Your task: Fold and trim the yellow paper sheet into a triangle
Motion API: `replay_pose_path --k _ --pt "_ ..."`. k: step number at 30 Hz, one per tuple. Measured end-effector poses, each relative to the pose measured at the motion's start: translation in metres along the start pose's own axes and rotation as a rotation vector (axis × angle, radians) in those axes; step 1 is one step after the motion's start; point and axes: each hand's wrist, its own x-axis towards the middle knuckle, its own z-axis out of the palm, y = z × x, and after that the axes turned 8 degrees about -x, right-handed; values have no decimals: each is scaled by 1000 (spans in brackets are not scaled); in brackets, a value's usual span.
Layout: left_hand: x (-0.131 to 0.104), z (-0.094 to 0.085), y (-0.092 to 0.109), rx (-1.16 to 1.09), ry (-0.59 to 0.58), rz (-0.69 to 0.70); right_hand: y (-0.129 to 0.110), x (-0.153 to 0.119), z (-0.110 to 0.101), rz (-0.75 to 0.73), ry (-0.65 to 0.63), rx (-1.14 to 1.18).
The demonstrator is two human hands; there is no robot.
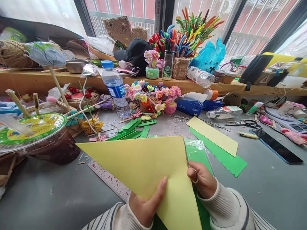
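A large sheet of yellow paper is held up in front of me. My left hand grips its lower part, thumb flat on top and the other fingers hidden underneath. At the sheet's right edge, my right hand is closed, with a silver loop around the thumb and a thin dark blade-like line along the paper. These look like scissors, mostly hidden. Below lie green paper in a clear sleeve and a patterned ruler, partly covered by the sheet.
A yellow strip overlaps a green strip on the right, near a phone and dark-handled scissors. Cut green pieces lie behind the sheet. A lidded drink cup stands left, a water bottle behind.
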Motion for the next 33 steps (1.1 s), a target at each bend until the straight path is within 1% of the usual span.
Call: replay_pose_path --k 3,8,12,16,21,24,29,33 --pt "0 0 1 8 2 8 -1 0 0 19 -48 90" --pt "0 0 4 -1 -33 21 -3 1 -2 43 4 94" --pt "0 0 5 -1 -44 16 -2 2 -3 33 6 71" --pt "1 -1 5 19 -9 30 -1 2 -4 -21 3 46" --pt "2 -3 3 34 16 32 -4 0 -6 -89 -76 -3" --pt "2 -3 2 58 26 34 -6 -2 -7 -92 -114 20" --pt "2 -2 0 48 47 32 -3 -2 -6 -89 -95 15" --pt "1 -2 -1 62 56 43 -2 -1 -6 -79 -118 3"
